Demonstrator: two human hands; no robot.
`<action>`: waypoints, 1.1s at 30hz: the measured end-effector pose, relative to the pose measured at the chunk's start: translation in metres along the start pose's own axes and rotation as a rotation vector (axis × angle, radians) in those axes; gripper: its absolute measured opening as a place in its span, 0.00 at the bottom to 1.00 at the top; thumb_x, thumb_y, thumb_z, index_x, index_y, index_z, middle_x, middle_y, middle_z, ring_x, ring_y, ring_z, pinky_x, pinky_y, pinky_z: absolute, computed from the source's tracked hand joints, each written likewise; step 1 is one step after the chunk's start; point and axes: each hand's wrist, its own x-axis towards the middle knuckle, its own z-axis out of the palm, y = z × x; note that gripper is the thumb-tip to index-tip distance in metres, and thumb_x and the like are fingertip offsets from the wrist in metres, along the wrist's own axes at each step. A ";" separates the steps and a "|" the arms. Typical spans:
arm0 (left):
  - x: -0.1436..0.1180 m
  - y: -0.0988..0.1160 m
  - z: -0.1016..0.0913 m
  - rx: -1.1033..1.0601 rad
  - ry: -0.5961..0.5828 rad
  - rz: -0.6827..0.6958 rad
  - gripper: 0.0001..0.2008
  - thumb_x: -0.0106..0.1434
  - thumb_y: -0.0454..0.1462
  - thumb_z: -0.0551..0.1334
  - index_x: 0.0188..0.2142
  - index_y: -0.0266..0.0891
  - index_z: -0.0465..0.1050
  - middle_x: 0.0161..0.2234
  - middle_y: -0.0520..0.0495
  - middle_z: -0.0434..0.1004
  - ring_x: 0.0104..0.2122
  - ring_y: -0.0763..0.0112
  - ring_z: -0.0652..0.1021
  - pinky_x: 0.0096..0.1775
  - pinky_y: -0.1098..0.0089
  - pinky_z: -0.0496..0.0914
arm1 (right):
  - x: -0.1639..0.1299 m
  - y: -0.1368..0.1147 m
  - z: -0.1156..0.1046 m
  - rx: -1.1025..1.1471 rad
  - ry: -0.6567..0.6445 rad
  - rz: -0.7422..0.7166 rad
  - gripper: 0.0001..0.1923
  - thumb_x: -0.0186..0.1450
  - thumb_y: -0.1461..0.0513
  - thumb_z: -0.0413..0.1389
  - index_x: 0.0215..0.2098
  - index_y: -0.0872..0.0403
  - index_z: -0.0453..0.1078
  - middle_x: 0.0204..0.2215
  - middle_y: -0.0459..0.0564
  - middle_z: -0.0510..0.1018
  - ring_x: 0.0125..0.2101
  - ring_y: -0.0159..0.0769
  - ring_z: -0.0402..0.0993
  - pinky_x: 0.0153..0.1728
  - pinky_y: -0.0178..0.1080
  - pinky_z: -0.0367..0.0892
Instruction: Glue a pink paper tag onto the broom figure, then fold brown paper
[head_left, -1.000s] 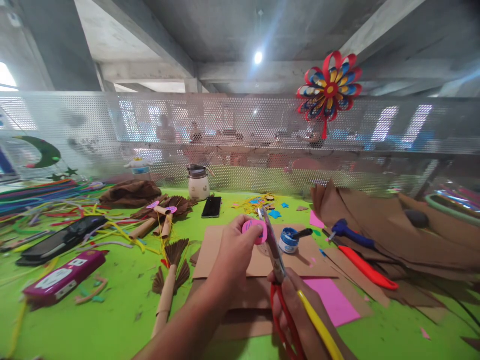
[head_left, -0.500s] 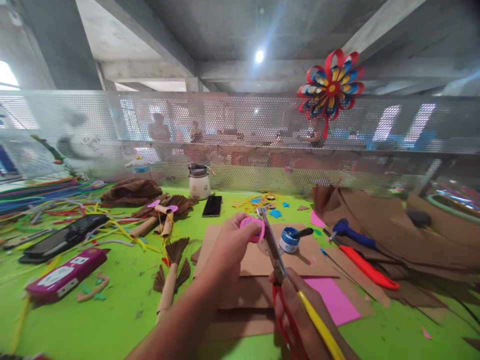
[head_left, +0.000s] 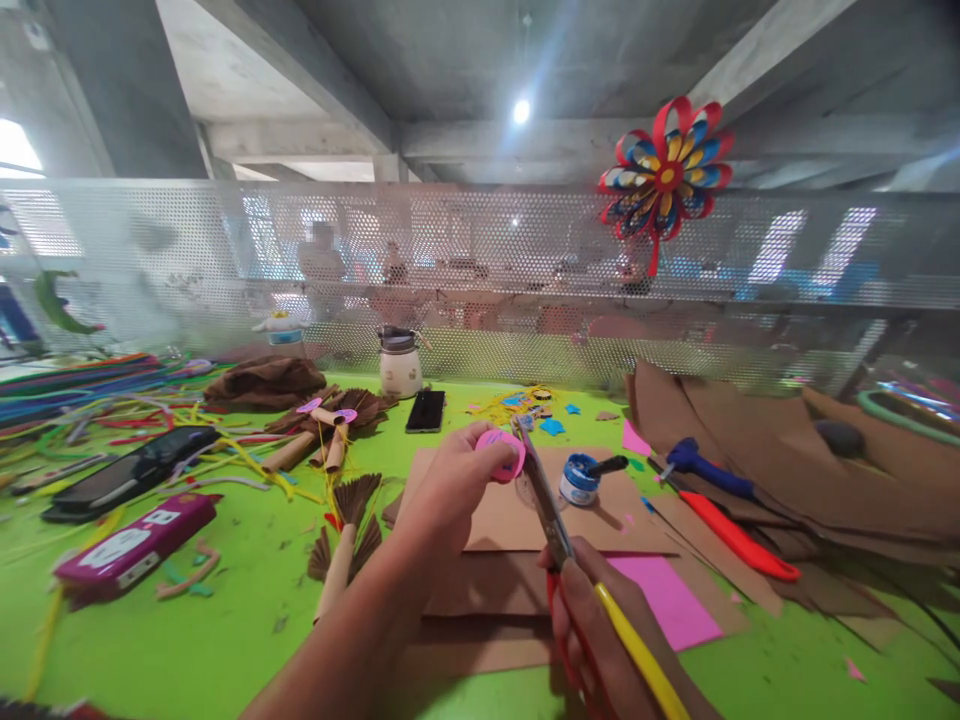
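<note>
My left hand (head_left: 450, 490) pinches a small round pink paper piece (head_left: 501, 452) above the table. My right hand (head_left: 600, 630) grips red-handled scissors (head_left: 541, 495) and also holds a yellow pencil (head_left: 637, 655) along the palm. The scissor blades point up and away, with their tips right at the edge of the pink piece. Below the hands lie brown card sheets (head_left: 495, 525) and a pink paper sheet (head_left: 664, 600) on the green table (head_left: 225, 620).
A small blue paint pot (head_left: 577, 482) with a brush stands behind the scissors. An orange-red tool (head_left: 739, 538), a blue-handled tool (head_left: 705, 468) and brown paper (head_left: 787, 450) lie right. Two phones (head_left: 426, 410) (head_left: 127, 475), a pink case (head_left: 135, 545), brown paper trees (head_left: 341, 555) and pipe cleaners lie left.
My left hand and the pink piece have shifted slightly left and turned a little against the blades. The scissors have stayed nearly in place.
</note>
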 end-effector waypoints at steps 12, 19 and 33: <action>0.000 0.001 0.001 -0.019 -0.015 -0.003 0.03 0.48 0.34 0.59 0.22 0.35 0.67 0.22 0.51 0.66 0.24 0.75 0.65 0.29 0.72 0.58 | -0.004 0.000 -0.002 0.011 -0.023 0.029 0.23 0.59 0.44 0.52 0.34 0.56 0.69 0.22 0.46 0.69 0.18 0.28 0.65 0.18 0.32 0.65; -0.004 -0.004 0.010 -0.168 -0.002 0.038 0.04 0.52 0.34 0.60 0.27 0.34 0.68 0.26 0.50 0.68 0.28 0.74 0.67 0.34 0.72 0.61 | -0.010 0.005 -0.002 0.050 -0.055 0.080 0.17 0.65 0.58 0.52 0.50 0.56 0.64 0.47 0.53 0.69 0.43 0.39 0.69 0.42 0.46 0.68; -0.010 -0.009 0.021 -0.153 0.031 0.041 0.04 0.54 0.35 0.59 0.28 0.34 0.67 0.26 0.50 0.68 0.27 0.74 0.67 0.33 0.72 0.59 | -0.009 0.010 0.000 0.009 -0.042 0.052 0.17 0.65 0.58 0.52 0.50 0.57 0.64 0.47 0.53 0.69 0.43 0.39 0.69 0.42 0.46 0.68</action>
